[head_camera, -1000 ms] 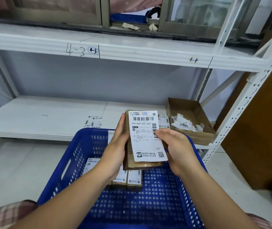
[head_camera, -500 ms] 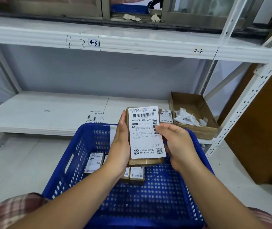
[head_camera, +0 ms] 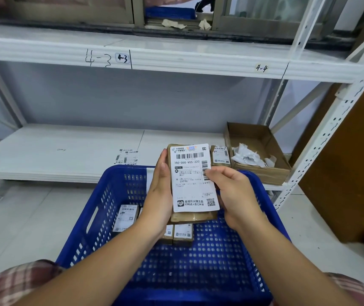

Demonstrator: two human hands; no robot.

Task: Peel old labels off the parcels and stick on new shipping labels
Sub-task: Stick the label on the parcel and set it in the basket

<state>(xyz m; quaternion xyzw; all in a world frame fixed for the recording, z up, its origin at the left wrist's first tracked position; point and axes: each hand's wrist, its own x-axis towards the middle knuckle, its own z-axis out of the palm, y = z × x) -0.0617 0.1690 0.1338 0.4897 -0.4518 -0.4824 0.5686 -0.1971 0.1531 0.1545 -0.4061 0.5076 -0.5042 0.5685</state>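
Head view: since a second ago the right hand's point(head_camera: 238, 195) thumb has crept up the label's point(head_camera: 191, 180) right edge; the parcel point(head_camera: 194, 216) remains raised above the blue basket point(head_camera: 128, 170); judged edge work, peeling or pressing undetermined; left hand point(head_camera: 160, 191) clasps the parcel's left side; right hand pinches the label edge against it; wrists angled inward.

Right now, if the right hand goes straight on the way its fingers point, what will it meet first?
The white label on the held parcel; the right hand seems to pinch its right edge.
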